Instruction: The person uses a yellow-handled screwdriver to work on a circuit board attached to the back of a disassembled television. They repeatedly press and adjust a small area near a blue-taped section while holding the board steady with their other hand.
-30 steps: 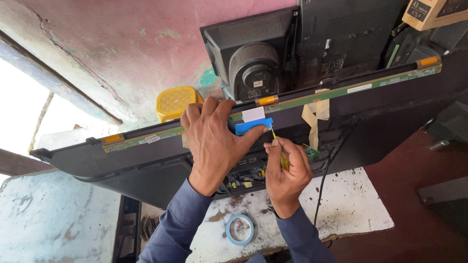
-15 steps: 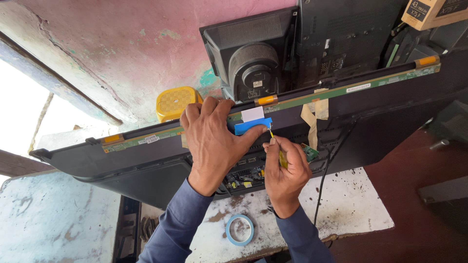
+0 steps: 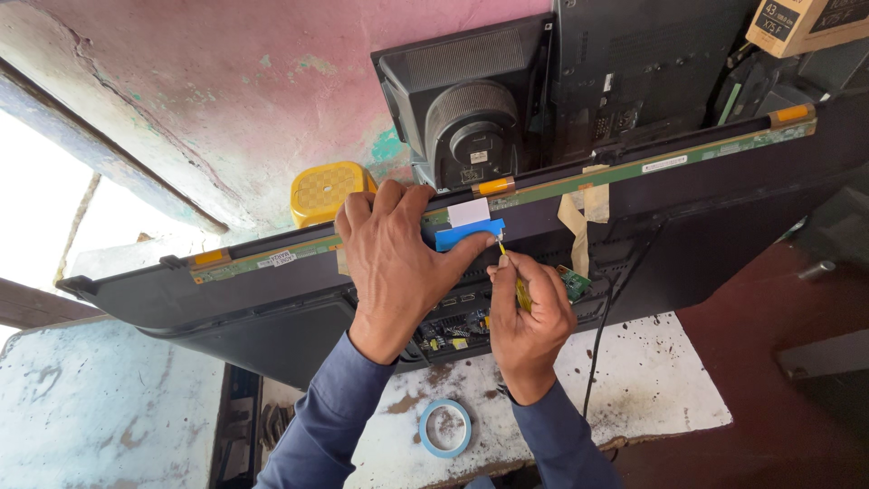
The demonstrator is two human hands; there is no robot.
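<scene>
A blue tab (image 3: 466, 234) lies flat on the long green strip board (image 3: 634, 172) (yellow screwdriver (image 3: 518, 281) tip touching it).

The left hand (image 3: 394, 263) presses a blue tab (image 3: 466, 234) on the green circuit strip (image 3: 579, 177) while the right hand (image 3: 529, 317) holds a yellow tool (image 3: 518, 282) against it.

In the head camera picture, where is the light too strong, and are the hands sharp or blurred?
Head view: the window at the left is blown out to white; the left hand and right hand are sharp, evenly lit, without hard shadows; straight edges such as the green circuit strip bow slightly from wide-angle distortion.
</scene>
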